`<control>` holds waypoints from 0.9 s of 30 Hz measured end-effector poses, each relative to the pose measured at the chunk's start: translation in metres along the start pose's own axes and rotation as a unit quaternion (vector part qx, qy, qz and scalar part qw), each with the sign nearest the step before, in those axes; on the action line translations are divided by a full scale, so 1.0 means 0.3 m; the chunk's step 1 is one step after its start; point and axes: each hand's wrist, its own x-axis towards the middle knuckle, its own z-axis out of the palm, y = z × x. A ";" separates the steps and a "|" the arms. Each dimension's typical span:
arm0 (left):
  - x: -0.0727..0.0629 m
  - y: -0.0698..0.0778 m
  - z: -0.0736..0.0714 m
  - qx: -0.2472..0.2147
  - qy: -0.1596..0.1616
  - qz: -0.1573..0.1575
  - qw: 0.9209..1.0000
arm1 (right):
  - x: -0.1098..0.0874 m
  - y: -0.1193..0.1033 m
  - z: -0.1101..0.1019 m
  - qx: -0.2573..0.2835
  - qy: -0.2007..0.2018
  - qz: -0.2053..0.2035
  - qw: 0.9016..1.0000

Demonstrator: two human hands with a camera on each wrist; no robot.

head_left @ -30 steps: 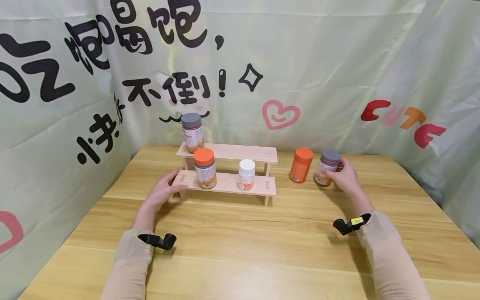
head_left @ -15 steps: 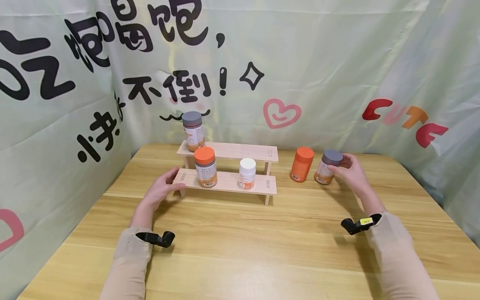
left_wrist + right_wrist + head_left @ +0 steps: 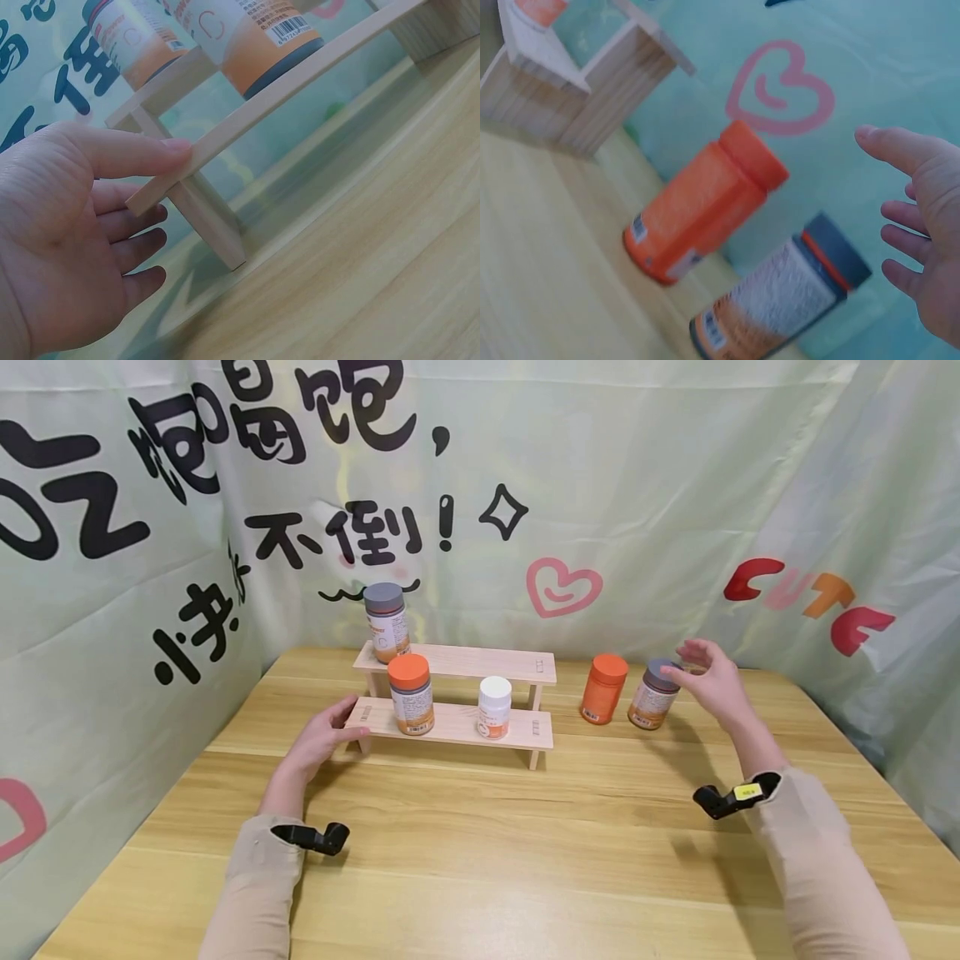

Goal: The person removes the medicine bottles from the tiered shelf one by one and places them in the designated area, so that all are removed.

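My left hand (image 3: pixel 324 737) holds the left end of the lower board of a two-tier wooden shelf (image 3: pixel 457 724), its thumb (image 3: pixel 176 153) on the front edge and its fingers behind. On that board stand an orange-lidded supplement bottle (image 3: pixel 411 697) and a small white bottle (image 3: pixel 494 710). A grey-lidded bottle (image 3: pixel 387 622) occupies the upper board's left end. Over on the table, a second grey-lidded bottle (image 3: pixel 652 697) stands upright beside an orange bottle (image 3: pixel 603 691). Just right of its lid, my right hand (image 3: pixel 712 681) is raised with nothing in it; the right wrist view shows a gap between them.
The wooden table (image 3: pixel 480 843) extends in front of the shelf and bottles. A printed pale curtain (image 3: pixel 660 485) hangs close behind them and along the left side. A black camera sits on each wrist.
My right hand has let go of the grey-lidded bottle on the table and moved up and right, its fingers spreading. The left hand stays at the shelf.
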 end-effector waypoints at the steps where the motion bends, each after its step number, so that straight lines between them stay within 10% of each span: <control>1: 0.000 0.000 0.000 0.001 0.000 0.000 1.000 | 0.008 -0.017 0.001 0.000 -0.001 -0.001 1.000; 27: -0.004 0.005 0.009 0.001 0.003 -0.007 1.000 | 0.190 -0.507 0.343 0.075 -0.124 -0.109 0.983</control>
